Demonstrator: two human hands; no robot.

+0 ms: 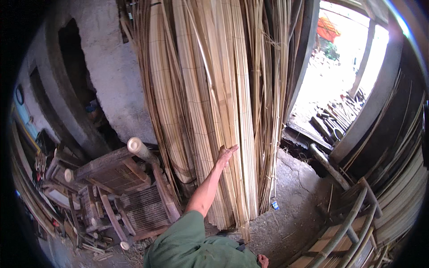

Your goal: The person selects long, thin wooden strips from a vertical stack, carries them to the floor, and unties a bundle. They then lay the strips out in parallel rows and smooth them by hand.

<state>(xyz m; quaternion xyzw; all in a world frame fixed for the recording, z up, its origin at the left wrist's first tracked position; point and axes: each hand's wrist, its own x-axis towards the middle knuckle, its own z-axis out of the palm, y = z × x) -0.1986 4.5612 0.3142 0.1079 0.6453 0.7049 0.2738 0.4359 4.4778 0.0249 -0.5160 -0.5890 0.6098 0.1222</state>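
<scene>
daylight floods in through the doorway (pixel 335 80) at upper right, and i lose much of the ground outside (pixel 318 100) to white glare; a bluish flare (pixel 399 20) streaks that corner. i read the bamboo slats (pixel 201 116) clearly, while the bamboo chairs (pixel 142 214) sit in dimmer light. black corners frame my curved fisheye edges.

A rustic bamboo workshop: tall bundles of split strips (pixel 196 98) stand near bamboo chairs (pixel 145 212) on a littered floor (pixel 292 196).
</scene>
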